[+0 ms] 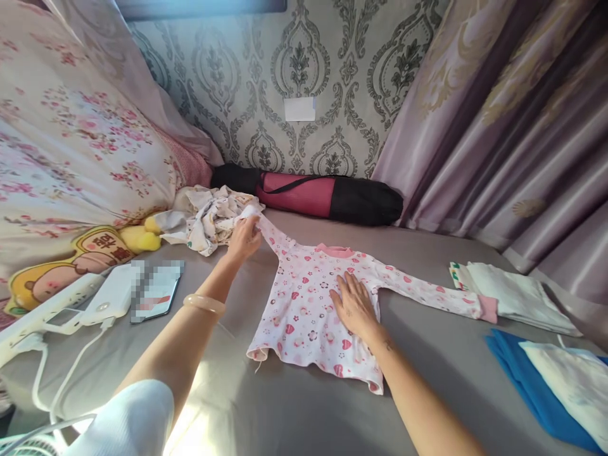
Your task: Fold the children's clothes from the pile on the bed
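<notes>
A small long-sleeved white shirt (304, 297) with pink hearts and flowers lies spread on the grey sheet. Its collar is pink and points toward the wall. My left hand (246, 237) is closed on the end of the shirt's left-side sleeve, close to a crumpled pile of pale clothes (213, 215). My right hand (354, 304) rests flat on the shirt's chest, fingers stretched out. The other sleeve reaches out to the right, its pink cuff touching or close to a folded white cloth (513, 294).
A black and dark red long bag (299, 195) lies along the wall. To the left are a phone (159, 294), a white power bank (111, 294), a power strip (57, 316) with cables and a yellow plush (71, 269). Folded blue cloth (517, 373) lies at the right.
</notes>
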Motion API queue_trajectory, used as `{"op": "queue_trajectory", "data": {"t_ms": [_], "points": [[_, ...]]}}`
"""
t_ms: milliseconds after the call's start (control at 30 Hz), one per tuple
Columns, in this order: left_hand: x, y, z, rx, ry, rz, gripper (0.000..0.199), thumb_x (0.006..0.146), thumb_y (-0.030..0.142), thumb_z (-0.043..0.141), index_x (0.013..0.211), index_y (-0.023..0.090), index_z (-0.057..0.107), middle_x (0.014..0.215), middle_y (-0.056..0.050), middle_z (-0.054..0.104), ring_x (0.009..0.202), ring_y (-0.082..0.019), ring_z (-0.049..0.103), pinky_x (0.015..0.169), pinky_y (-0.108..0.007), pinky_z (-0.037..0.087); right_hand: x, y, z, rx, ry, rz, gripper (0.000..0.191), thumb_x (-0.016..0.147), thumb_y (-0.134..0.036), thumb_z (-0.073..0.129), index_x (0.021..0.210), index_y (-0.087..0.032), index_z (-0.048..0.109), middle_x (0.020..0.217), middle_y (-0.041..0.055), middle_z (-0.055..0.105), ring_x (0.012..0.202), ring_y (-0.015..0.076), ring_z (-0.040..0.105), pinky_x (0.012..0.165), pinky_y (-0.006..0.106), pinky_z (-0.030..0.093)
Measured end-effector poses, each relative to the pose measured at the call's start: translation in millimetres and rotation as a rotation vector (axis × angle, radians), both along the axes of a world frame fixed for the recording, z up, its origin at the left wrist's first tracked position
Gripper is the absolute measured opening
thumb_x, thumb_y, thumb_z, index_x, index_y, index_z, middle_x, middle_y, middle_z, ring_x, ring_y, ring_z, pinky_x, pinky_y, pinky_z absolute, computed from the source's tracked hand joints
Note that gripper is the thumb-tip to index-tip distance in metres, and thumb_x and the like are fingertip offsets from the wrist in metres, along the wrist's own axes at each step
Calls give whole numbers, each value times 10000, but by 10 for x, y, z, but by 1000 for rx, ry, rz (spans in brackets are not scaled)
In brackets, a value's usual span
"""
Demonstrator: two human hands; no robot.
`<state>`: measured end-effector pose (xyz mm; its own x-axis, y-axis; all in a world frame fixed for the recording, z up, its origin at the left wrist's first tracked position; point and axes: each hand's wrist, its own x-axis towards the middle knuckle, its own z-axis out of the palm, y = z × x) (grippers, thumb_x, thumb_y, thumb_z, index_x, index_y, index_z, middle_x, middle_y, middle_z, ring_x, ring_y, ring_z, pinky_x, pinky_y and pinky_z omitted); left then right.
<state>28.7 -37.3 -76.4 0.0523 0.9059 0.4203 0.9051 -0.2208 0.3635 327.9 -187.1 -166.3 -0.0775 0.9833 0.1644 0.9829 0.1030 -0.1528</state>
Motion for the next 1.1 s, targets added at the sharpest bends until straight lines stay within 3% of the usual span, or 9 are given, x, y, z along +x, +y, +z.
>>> {"op": "queue_trajectory", "data": {"t_ms": [67,133,300,533,633,733,833,967,1100], "points": [[4,-5,-113,135,101,22,611,770,229,413,1366,120,502,1315,-163,555,1357,-336,359,1137,-493,232,-1,0,6,-6,4,-5,576,998,-425,311,1432,-75,458,1534,206,357,1436,311,297,1167,471,215],[-18,-12,-233,127,182,85,611,796,251,398,1383,101,483,1401,-190,479,1423,-356,231,1160,-530,135,-4,0,11,-11,-4,-6,578,998,-423,307,1433,-73,457,1537,206,352,1437,313,293,1170,468,208],[-149,-17,-427,-294,359,183,619,771,225,423,1357,40,501,1375,-269,481,1373,-413,301,1085,-602,225,-6,-4,35,-21,-1,-11,571,995,-413,315,1436,-77,454,1548,196,336,1441,317,285,1175,463,203],[-196,-18,-259,-466,486,124,526,786,235,435,1282,162,593,1359,-233,536,1289,-405,431,1025,-645,270,44,10,94,-77,178,34,522,965,-392,416,1407,-124,491,1542,163,362,1445,290,284,1183,450,203],[-133,-100,-157,-423,455,157,514,841,270,384,1306,156,570,1269,-227,605,1215,-398,508,989,-593,332,208,77,186,-32,395,67,431,959,-325,409,1329,-169,566,1447,124,504,1347,225,448,1117,371,343],[-49,-218,-117,-367,439,172,499,873,313,367,1291,142,579,1180,-227,648,1186,-404,529,957,-545,374,542,127,306,82,539,-128,376,956,-264,365,1207,-212,638,1224,83,669,1115,191,621,961,327,472],[44,-314,-195,-384,336,-15,505,897,366,340,1296,158,571,1064,-175,691,1049,-336,613,893,-443,437,931,106,347,85,453,-377,307,905,-234,448,1098,-186,681,1043,88,711,976,215,656,889,335,490],[154,-372,-417,-412,195,-367,551,831,482,411,1226,157,614,975,-124,678,923,-262,637,851,-348,470,1219,26,280,-10,320,-384,310,857,-230,537,1102,-112,684,1164,149,647,1061,239,620,952,332,458],[158,-458,-449,-375,149,-366,532,775,495,458,1156,166,632,901,-101,673,864,-263,641,813,-354,485,1171,-80,358,100,218,-391,382,873,-168,466,1213,-119,634,1292,157,583,1206,257,537,1038,343,392]]}}
